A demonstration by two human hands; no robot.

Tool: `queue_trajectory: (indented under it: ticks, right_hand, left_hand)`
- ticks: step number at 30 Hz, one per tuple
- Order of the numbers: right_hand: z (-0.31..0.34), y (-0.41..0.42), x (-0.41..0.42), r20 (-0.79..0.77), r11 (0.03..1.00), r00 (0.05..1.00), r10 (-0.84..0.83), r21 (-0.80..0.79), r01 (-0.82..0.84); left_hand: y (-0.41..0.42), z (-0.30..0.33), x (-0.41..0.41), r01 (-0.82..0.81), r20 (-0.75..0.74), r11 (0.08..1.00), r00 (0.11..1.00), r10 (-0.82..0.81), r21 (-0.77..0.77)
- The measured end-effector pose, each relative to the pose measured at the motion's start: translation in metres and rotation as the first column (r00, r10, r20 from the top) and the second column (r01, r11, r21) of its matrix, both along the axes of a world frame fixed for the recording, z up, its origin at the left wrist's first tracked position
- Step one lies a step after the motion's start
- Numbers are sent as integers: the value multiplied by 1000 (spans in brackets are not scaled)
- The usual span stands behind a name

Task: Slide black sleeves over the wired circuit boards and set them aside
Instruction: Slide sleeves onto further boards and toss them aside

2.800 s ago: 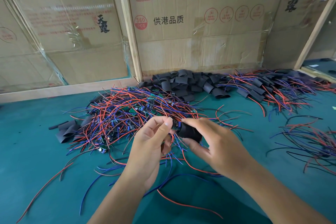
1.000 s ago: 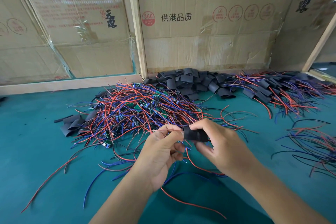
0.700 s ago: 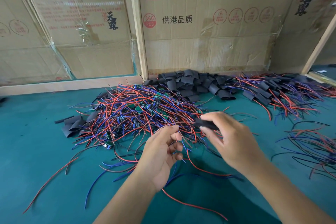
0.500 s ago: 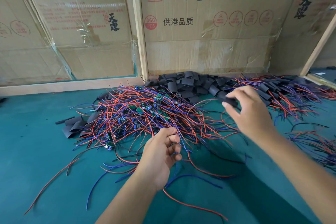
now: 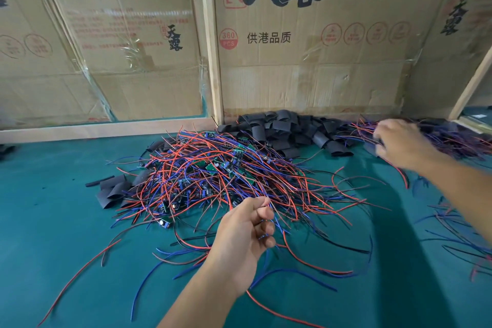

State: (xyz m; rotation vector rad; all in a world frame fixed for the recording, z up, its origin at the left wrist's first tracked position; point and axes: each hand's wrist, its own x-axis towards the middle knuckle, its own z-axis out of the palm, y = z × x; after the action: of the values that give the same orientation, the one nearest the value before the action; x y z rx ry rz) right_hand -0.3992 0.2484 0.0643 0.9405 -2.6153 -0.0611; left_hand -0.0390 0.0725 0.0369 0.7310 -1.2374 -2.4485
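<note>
Left hand [image 5: 246, 232]: my fingers pinch red and blue wires [image 5: 269, 204] at the tangled pile's edge.
Right hand [image 5: 399, 141]: blurred over the sleeved pile; I cannot tell my fingers' state.

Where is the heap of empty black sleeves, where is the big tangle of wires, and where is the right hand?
Heap of empty black sleeves [image 5: 282, 130], head view, on a sleeve near the heap's middle.
Tangle of wired circuit boards [image 5: 213, 173], head view, on its wires mid-pile.
Right hand [image 5: 399, 138], head view, back of the hand.
</note>
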Motion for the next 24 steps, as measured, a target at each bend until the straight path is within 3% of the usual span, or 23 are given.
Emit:
queue_trajectory:
  ticks: [3,5,8,12,17,24]
  right_hand:
    - [-17,-32,12,184,985,968,171,-37,-167]
    - [-28,-44,16,264,989,954,143,-10,-146]
    - [-39,-47,13,265,995,962,61,58,-79]
    - [-41,-47,14,258,989,964,69,106,-100]
    - [-46,-41,18,274,991,953,132,-25,-130]
    - [-37,-52,20,375,980,921,110,-198,-37]
  left_hand:
    - [-2,0,1,-9,-8,1000,1000,9,10]
    - [-3,-1,2,-11,-14,1000,1000,11,9]
    - [-3,-1,2,-10,-22,1000,1000,10,2]
    - [-4,-1,2,3,-31,1000,1000,-3,-12]
    - [0,0,1,11,-14,999,1000,-11,-43]
    - [1,1,1,29,-13,996,999,-30,-90]
